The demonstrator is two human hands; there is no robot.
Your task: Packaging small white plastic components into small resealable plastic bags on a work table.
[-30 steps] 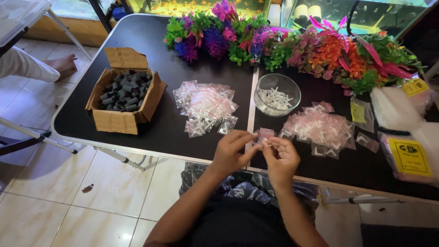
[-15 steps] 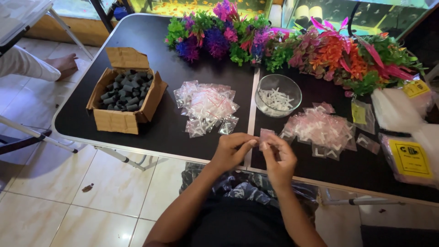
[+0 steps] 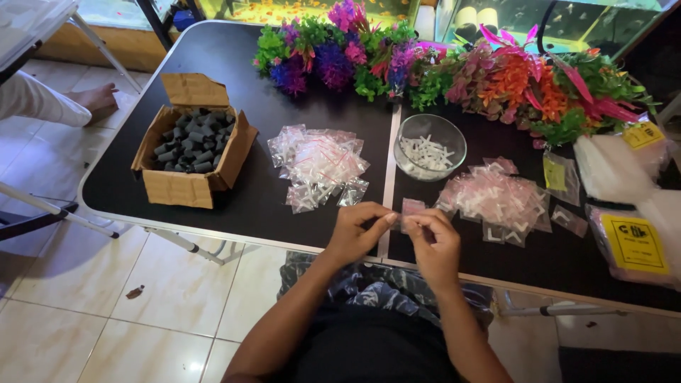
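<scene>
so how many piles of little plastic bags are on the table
2: one pile of small bags left of the glass bowl, one pinkish pile right of it. A few loose bags lie beside that; more may be hidden.

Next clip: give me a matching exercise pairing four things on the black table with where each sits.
Things:
1. cardboard box
2. glass bowl
3. plastic plants
4. small bag

Places:
A. along the far edge
B. between both hands' fingers
C. at the left end
D. mid-table, just right of the seam

Pairs: 1-C, 2-D, 3-A, 4-B
</scene>
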